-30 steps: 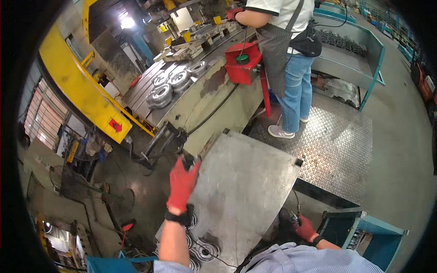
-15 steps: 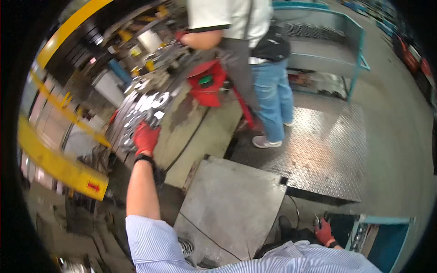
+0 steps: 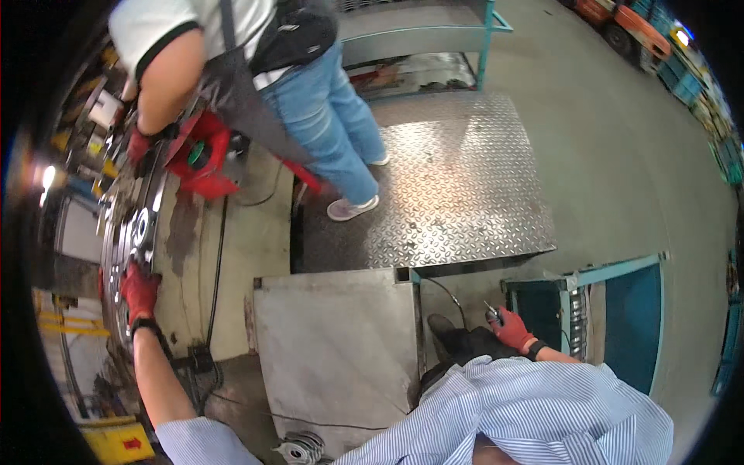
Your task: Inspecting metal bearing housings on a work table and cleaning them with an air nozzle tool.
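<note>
My left hand (image 3: pixel 139 293), in a red glove, reaches to the far left with its fingers curled down on a shiny metal part (image 3: pixel 133 257) in a row along the machine bench. The fingertips are partly hidden there. A bright round metal ring (image 3: pixel 142 225) lies just beyond them. My right hand (image 3: pixel 511 329), also in a red glove, is low on the right beside a teal cart (image 3: pixel 663 310). It is closed around a small pointed metal tool (image 3: pixel 491 311), whose exact kind I cannot make out.
A grey metal table (image 3: pixel 337 333) stands before me; stacked metal rings (image 3: pixel 301 448) sit at its near edge. Ahead, a co-worker (image 3: pixel 310 116) in jeans stands on a treadplate platform (image 3: pixel 465 186) beside a red guard (image 3: pixel 205 155). Cables cross the bench (image 3: pixel 248 240). A forklift (image 3: pixel 628 31) is far right.
The view has swung right, so the co-worker, bench and table sit further left. My left hand stays over the metal parts; my right hand still holds the small tool.
</note>
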